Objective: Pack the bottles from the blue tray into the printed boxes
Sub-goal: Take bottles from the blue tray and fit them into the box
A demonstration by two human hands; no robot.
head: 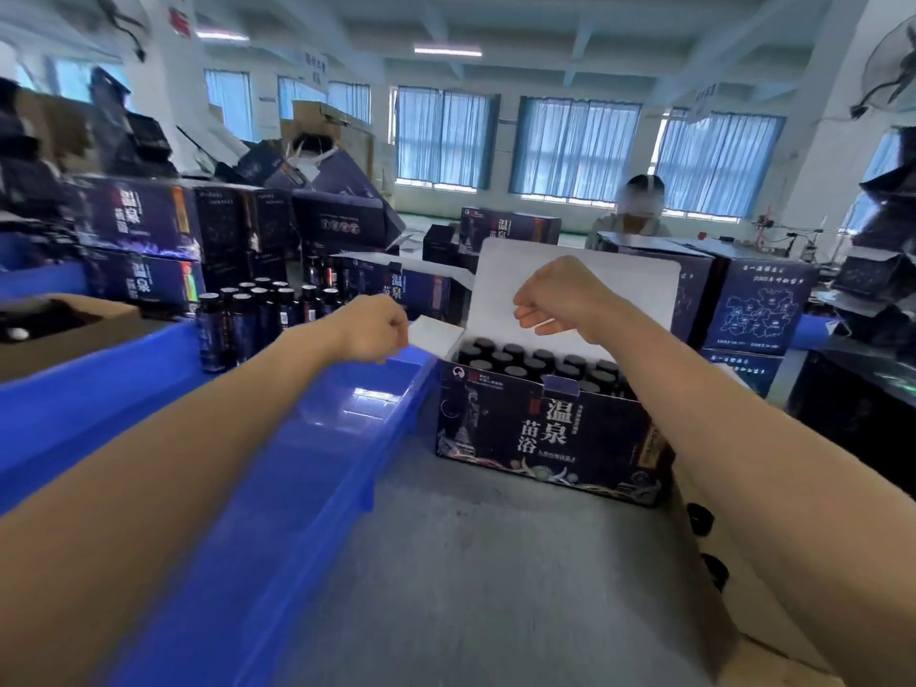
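Left hand [375, 329] fingers pinched on side flap [436, 334] of the printed box [545, 438], right hand [551, 299] clenched before its raised lid [625, 290]

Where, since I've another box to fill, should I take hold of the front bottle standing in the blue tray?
Probably grip the front bottle by its cap, coming down from above. It stands upright in the blue tray, packed close against other bottles beside and behind, so its sides look crowded while the cap is exposed.
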